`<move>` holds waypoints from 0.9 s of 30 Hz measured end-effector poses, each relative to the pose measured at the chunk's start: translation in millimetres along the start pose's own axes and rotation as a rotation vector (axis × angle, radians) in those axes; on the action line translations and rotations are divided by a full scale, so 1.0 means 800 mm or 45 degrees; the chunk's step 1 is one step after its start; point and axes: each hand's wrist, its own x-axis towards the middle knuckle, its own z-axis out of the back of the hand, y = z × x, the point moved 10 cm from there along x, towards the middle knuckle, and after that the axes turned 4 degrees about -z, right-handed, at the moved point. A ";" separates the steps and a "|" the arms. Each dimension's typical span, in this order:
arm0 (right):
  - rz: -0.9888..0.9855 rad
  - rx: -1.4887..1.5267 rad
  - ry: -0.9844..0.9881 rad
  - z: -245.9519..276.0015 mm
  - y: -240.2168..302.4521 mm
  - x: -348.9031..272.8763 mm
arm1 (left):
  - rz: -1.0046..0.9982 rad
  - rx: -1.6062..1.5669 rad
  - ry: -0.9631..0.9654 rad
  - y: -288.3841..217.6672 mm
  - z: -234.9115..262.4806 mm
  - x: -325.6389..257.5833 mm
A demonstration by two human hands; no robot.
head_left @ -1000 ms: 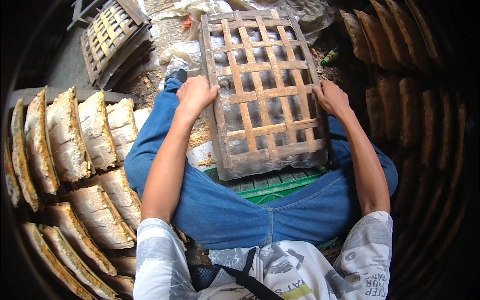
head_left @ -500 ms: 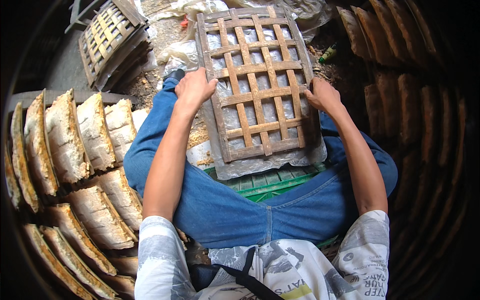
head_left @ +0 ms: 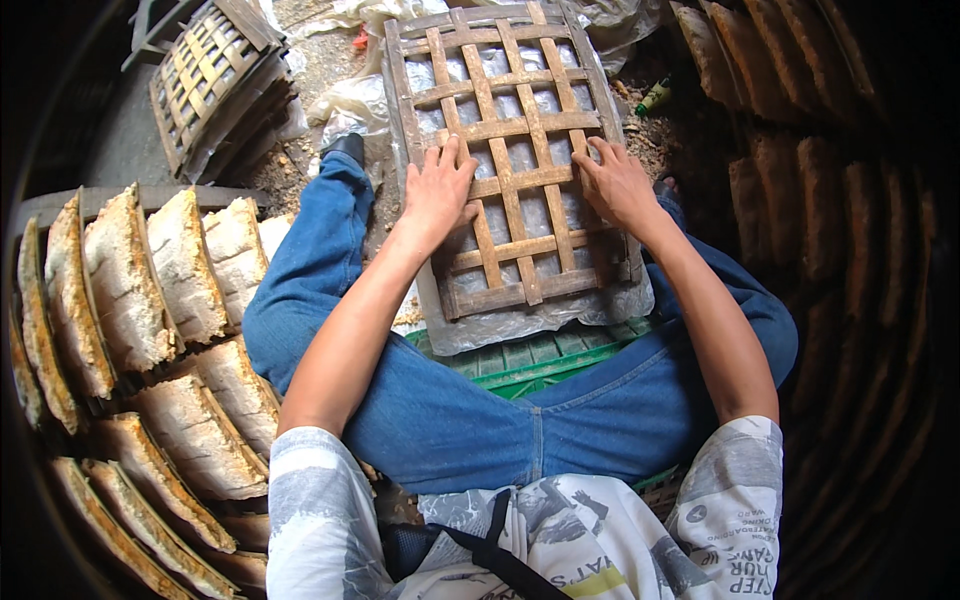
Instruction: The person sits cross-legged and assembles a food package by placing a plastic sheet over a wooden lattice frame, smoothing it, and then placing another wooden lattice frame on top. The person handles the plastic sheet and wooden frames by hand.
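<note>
Between my knees lies a rectangular wooden lattice frame of woven slats, slightly bowed upward. Clear plastic sheeting lies under it and sticks out past its near edge. My left hand rests on the left half of the lattice, fingers stretched over the slats. On the right half lies my right hand, fingers bent down onto the slats and partly spread. Neither hand is wrapped round the frame. A green plastic crate shows below the near edge of the sheeting.
Curved slabs with pale, crumbly faces stand in rows on my left. More slabs stand in shadow on the right. A stack of similar lattice frames sits at the far left. Crumpled plastic and crumbs lie on the ground beyond.
Both hands have left the frame's side edges and moved inward onto the slats, the left one also nearer to me. The frame appears shifted slightly left and away.
</note>
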 end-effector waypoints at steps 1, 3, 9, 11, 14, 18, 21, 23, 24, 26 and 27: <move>-0.021 0.033 0.000 0.000 0.003 0.000 | 0.001 -0.017 -0.027 0.001 0.000 -0.001; 0.019 0.058 0.025 0.002 0.009 0.002 | -0.030 0.004 0.056 0.003 -0.011 -0.001; -0.020 0.053 0.106 0.000 0.013 0.004 | -0.006 -0.043 0.141 -0.004 -0.018 -0.001; -0.045 0.053 0.087 0.000 0.012 0.003 | 0.019 -0.063 0.148 -0.006 -0.019 0.000; -0.054 0.065 0.029 0.004 0.015 0.003 | 0.039 -0.137 0.207 -0.003 -0.024 0.000; -0.073 0.110 0.006 0.003 0.012 0.011 | 0.056 -0.179 0.207 -0.004 -0.022 0.001; 0.003 0.125 0.019 0.003 0.012 0.022 | 0.060 -0.212 0.203 -0.005 -0.018 0.004; 0.055 0.088 0.036 0.003 0.018 0.025 | 0.063 -0.226 0.196 -0.003 -0.019 0.004; 0.067 0.051 0.040 0.003 0.020 0.026 | 0.063 -0.224 0.190 -0.002 -0.019 0.005; 0.084 0.040 0.042 0.005 0.024 0.028 | 0.069 -0.223 0.186 0.000 -0.015 0.005; 0.091 0.063 0.041 0.007 0.023 0.030 | 0.074 -0.225 0.186 0.001 -0.014 0.006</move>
